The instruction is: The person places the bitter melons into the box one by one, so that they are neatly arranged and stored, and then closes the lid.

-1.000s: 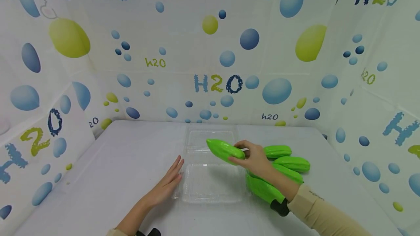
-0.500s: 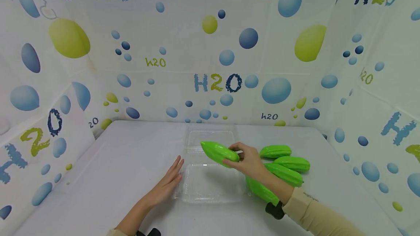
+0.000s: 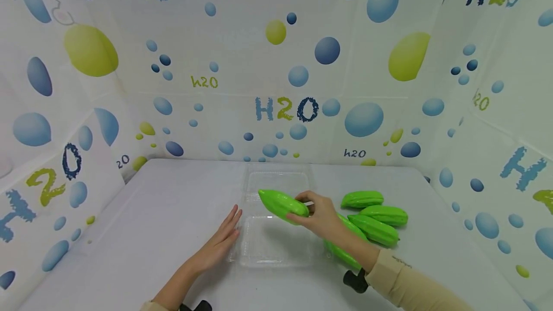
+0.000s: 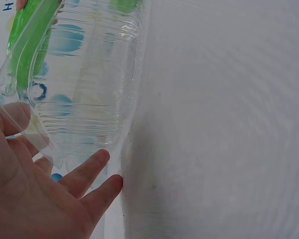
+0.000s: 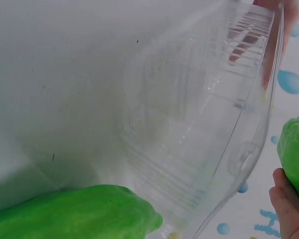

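In the head view, my right hand [image 3: 318, 212] pinches the blunt end of a glossy green gourd-like vegetable [image 3: 281, 205] between thumb and fingers. Its pointed tip faces left, and it hangs above the clear plastic clamshell box [image 3: 281, 260], whose lid [image 3: 278, 179] is folded back behind. My left hand [image 3: 220, 241] has its fingers straight, against the box's left side. Seen from the left wrist, the left hand [image 4: 45, 184] spreads its fingers along the transparent wall. The right wrist view shows the held vegetable [image 5: 295, 157] at its right edge, beside the box wall [image 5: 249, 134].
Several similar green vegetables lie on the white table right of the box, including one at the back [image 3: 362, 199] and one in the middle [image 3: 376, 230]. A nearer one [image 3: 343, 253] is partly covered by my right forearm. A patterned curtain [image 3: 233, 52] surrounds the table.
My right hand has carried the green vegetable leftward and slightly down over the clamshell box, uncovering more of the vegetables on the right. The left hand stays in place.
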The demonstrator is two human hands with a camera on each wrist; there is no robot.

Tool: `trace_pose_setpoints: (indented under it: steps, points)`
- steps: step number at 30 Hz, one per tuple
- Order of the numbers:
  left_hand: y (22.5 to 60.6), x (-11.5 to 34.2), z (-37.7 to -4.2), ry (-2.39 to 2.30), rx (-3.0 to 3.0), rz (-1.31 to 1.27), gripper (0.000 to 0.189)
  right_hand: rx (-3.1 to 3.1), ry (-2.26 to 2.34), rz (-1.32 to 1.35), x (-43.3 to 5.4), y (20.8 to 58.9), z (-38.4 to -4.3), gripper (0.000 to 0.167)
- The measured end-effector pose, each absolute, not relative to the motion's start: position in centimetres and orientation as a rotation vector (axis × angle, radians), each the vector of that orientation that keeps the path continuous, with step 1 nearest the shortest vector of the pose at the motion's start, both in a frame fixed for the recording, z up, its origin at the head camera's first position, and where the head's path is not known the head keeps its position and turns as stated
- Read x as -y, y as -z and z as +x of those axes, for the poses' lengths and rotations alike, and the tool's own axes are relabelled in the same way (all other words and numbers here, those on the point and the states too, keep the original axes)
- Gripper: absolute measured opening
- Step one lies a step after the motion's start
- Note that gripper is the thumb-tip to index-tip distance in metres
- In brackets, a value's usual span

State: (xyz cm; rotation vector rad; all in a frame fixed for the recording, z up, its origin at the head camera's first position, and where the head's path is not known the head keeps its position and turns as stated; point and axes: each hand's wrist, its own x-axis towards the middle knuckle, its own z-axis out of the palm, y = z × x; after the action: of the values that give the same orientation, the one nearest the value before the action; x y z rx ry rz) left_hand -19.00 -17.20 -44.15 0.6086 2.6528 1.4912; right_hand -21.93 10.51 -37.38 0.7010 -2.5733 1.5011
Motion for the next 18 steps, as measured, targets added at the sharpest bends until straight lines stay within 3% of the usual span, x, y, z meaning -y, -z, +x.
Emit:
trace_pose_setpoints:
  steps: [18]
  points:
    - [44.1,17.1,-19.0,-1.483,-2.643,0.595,0.05,2.579,-1.417,0.728,-9.0,38.9,-21.5,0.037]
